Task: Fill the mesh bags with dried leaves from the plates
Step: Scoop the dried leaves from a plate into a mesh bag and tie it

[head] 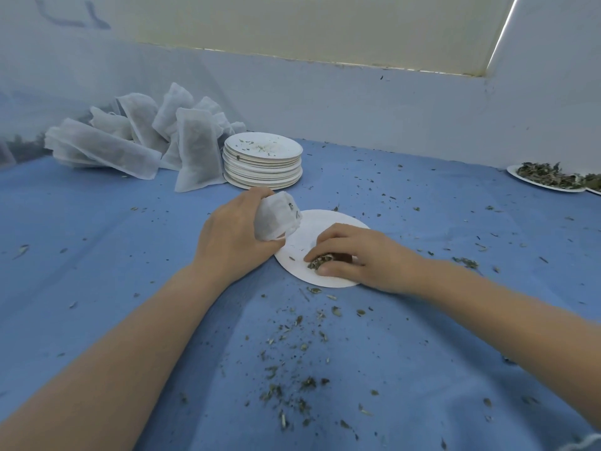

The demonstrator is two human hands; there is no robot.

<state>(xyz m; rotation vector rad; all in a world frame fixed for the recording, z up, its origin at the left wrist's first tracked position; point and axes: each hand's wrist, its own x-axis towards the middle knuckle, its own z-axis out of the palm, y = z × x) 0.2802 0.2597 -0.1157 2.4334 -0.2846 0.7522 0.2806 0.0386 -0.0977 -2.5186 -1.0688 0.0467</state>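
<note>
Left hand (pixel 231 236) grips mesh bag (pixel 276 216); right hand (pixel 354 255) pinches leaves (pixel 317 263)

Leaf plate (pixel 549 181) cut by right edge.

No text, label, brand, number or sign can be read anywhere in the view. The dark strokes on the sheet (pixel 70 17) at the top left are too blurred to make out as writing.
</note>
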